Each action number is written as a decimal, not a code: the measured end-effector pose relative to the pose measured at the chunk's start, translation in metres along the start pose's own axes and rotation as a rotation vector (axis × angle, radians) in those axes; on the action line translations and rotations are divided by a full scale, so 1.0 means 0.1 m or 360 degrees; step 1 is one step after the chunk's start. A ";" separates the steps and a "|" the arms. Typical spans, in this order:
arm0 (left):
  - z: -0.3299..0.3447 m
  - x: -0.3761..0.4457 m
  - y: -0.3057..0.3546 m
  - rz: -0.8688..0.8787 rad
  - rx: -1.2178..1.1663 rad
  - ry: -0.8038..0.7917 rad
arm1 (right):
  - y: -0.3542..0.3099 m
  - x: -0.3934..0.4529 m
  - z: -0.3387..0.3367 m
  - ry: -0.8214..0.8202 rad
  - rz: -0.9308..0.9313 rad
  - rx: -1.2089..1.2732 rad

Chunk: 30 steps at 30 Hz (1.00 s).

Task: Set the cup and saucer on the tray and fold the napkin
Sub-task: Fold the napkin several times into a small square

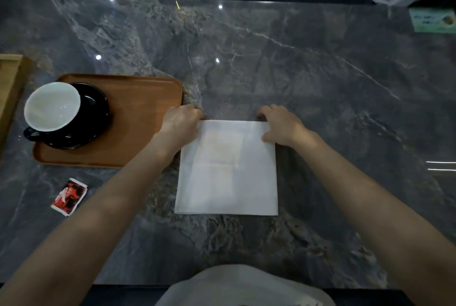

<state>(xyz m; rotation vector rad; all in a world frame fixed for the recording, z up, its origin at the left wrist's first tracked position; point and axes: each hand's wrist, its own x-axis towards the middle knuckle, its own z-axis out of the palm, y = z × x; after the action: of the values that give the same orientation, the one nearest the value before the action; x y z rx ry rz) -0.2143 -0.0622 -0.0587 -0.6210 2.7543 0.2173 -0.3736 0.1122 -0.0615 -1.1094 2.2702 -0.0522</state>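
Cup [51,107] and saucer [95,113] sit on the tray [148,108], so left hand [181,122] and right hand [281,124] pinch the napkin [227,172] beside it by its far corners (keep both level, match edges before creasing).

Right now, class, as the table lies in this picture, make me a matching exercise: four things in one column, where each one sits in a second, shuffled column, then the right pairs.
Things
1. cup
2. saucer
3. napkin
4. red packet

Places
A. flat on the marble table, its far corners held by the left hand and the right hand
B. on the marble, nearer the person than the tray
C. on the saucer
D. on the left part of the tray, under the cup

Pairs: 1-C, 2-D, 3-A, 4-B
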 end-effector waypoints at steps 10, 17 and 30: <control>-0.16 0.27 0.06 -0.0109 0.0383 -0.0495 | -0.15 0.13 -0.22 -0.0343 0.0069 -0.0136; -0.10 -0.10 0.05 0.0085 0.0304 -0.0050 | -0.17 -0.08 -0.14 -0.0096 -0.0049 -0.0266; -0.04 -0.96 -0.04 0.0474 0.0072 0.0417 | -0.22 -0.97 0.00 0.0259 -0.0291 -0.0306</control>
<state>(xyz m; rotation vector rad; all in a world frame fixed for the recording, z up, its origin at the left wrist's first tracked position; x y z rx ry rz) -0.1316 -0.0286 -0.0240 -0.2380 3.0891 0.1474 -0.3121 0.1686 -0.0064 -1.4596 2.3477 0.0035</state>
